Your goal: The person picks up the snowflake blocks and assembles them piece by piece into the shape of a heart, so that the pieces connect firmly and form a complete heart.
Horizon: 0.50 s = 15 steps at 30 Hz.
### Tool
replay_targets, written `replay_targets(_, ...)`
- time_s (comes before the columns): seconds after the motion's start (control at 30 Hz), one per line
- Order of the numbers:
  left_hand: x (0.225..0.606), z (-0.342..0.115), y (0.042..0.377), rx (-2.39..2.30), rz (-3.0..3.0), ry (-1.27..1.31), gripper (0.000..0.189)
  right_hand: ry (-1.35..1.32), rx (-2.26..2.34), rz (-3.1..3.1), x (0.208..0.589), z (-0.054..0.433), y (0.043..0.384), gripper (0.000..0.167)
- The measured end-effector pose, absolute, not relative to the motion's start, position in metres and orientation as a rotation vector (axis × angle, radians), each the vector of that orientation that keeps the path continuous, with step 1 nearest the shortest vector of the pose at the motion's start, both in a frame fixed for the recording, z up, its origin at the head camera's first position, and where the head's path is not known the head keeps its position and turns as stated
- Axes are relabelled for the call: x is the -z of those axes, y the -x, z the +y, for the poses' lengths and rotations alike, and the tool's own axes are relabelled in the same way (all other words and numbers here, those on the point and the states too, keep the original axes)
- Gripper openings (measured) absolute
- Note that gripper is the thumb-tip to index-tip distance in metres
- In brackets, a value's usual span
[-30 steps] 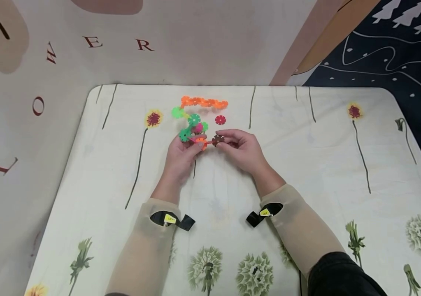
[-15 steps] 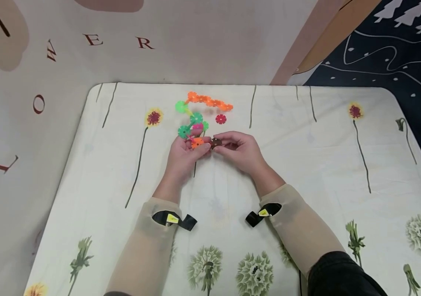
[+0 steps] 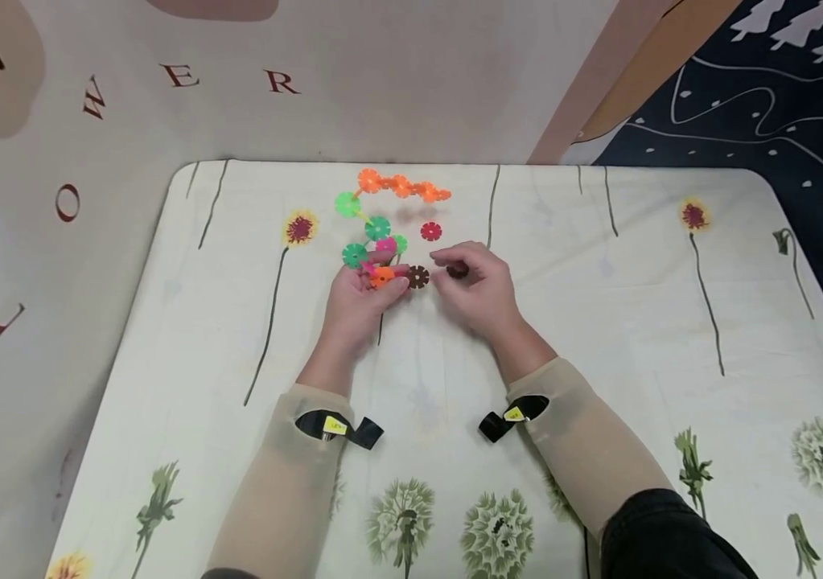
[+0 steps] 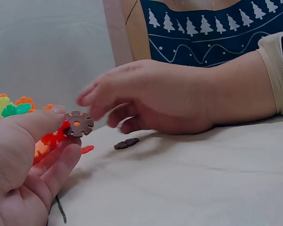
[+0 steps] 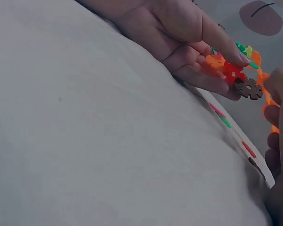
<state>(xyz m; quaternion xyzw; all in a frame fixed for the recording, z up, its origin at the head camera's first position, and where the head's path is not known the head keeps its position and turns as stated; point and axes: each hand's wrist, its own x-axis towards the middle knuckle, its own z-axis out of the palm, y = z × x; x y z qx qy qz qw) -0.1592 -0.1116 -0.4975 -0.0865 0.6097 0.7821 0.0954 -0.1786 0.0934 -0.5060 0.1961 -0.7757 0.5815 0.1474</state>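
My left hand (image 3: 360, 296) pinches a chain of plastic snowflake discs between thumb and fingers, at a red disc (image 5: 234, 73) by its near end. A brown snowflake disc (image 3: 418, 277) is joined to that red one and sticks out past the fingertips. From there the chain runs through an orange disc (image 3: 382, 278) and green discs (image 3: 377, 227) to an orange row (image 3: 401, 186) raised at the far end. Just right of the brown disc, my right hand (image 3: 479, 289) has loosely bent fingers and holds nothing. Under it, another brown disc (image 4: 126, 143) lies on the table.
Loose on the white flower-print cloth (image 3: 599, 322) lie a red disc (image 3: 431, 232), a pink disc (image 3: 385, 246) and a light green disc (image 3: 400, 244). A pale wall (image 3: 411, 96) stands behind the table's far edge.
My right hand has let go of the brown disc and moved slightly right. The disc stays on the chain in my left hand. The orange row has swung up a little.
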Motion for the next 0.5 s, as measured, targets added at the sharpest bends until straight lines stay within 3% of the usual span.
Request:
replay_targets(0.3, 0.499, -0.112, 0.159, -2.348, 1.812, 0.251, 0.054, -0.046, -0.868, -2.831, 0.495, 0.094, 0.179, 0.029)
replay_targets(0.5, 0.499, -0.112, 0.160, -2.350, 1.803, 0.258, 0.056, -0.042, -0.770, -2.935, 0.497, 0.093, 0.181, 0.027)
